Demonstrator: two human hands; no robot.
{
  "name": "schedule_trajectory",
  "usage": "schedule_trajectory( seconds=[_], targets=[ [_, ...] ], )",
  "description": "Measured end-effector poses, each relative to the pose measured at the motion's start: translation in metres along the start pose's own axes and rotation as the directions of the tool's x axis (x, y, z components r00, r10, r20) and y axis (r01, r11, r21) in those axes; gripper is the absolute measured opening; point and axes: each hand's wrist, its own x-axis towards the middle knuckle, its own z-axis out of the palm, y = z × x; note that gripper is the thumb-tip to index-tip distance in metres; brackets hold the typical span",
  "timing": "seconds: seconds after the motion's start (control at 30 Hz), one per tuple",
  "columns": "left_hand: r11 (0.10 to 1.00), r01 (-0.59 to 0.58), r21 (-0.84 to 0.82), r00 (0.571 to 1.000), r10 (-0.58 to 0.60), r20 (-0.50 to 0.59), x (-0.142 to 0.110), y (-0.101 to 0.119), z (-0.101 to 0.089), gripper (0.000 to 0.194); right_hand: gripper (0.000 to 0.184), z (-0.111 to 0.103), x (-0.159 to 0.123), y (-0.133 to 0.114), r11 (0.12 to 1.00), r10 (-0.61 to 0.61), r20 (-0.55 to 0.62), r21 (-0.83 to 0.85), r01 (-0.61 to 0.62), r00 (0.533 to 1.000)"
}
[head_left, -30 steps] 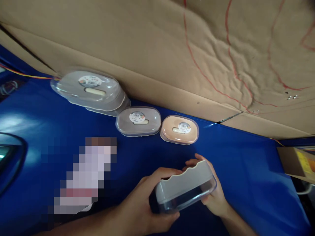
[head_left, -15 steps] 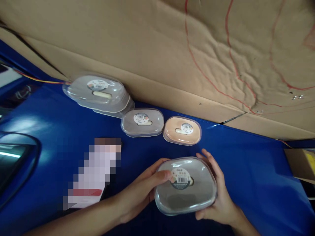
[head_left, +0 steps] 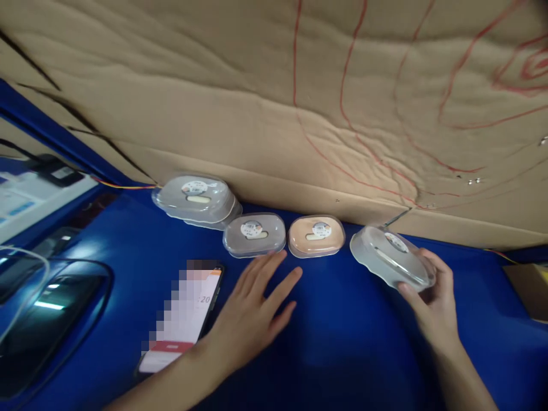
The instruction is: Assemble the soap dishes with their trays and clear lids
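Note:
My right hand (head_left: 432, 302) grips a grey oval plastic container (head_left: 391, 260) with a clear lid by its right end. The container is tilted, its left end low near the blue tabletop; whether it touches cannot be made out. My left hand (head_left: 257, 302) is open, fingers spread, holding nothing. Its fingertips are just in front of a smaller grey container (head_left: 274, 225) with a round label. Right of that sits a peach container (head_left: 295, 234), also labelled. A stack of larger grey containers (head_left: 209, 211) stands at the far left of the row.
A lit phone (head_left: 192, 325) lies on the blue tabletop (head_left: 342, 342) beside my left forearm. Dark devices (head_left: 47, 319) and cables are at the left. A cardboard wall (head_left: 214, 114) with red lines rises behind the containers. A cardboard box (head_left: 528, 291) stands at the right edge.
My left hand has let go of the grey container and moved left. My right hand has carried it right and back, beside the peach one. The view has shifted.

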Motion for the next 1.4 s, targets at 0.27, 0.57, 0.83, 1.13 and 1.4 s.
schedule_trajectory(
  seconds=[0.27,0.57,0.83,1.13,1.4],
  targets=[
    [0.836,0.165,0.524,0.981,-0.193,-0.002,0.037,-0.048,-0.04,0.085,0.092,0.011,0.005,0.026,0.972,-0.025,0.053,-0.232,0.037,0.998],
    [0.871,0.243,0.427,0.945,-0.311,0.097,0.037,-0.06,-0.047,0.086,0.07,0.016,-0.002,0.005,0.781,-0.141,0.182,-0.584,0.222,0.973],
    [0.973,0.199,0.113,0.935,-0.223,0.276,-0.037,0.004,-0.035,0.091,0.105,0.041,-0.061,-0.048,0.859,-0.237,0.709,-0.166,0.485,0.664],
    [0.945,0.317,0.086,0.933,-0.326,0.15,-0.016,-0.003,-0.03,0.071,0.094,0.041,-0.062,-0.069,0.953,0.052,0.842,-0.202,0.224,0.537],
    [0.939,0.284,0.193,0.931,-0.318,0.178,-0.005,-0.011,-0.02,0.084,0.095,0.011,-0.056,-0.102,0.97,-0.049,0.978,-0.002,0.241,0.205]
  ],
)
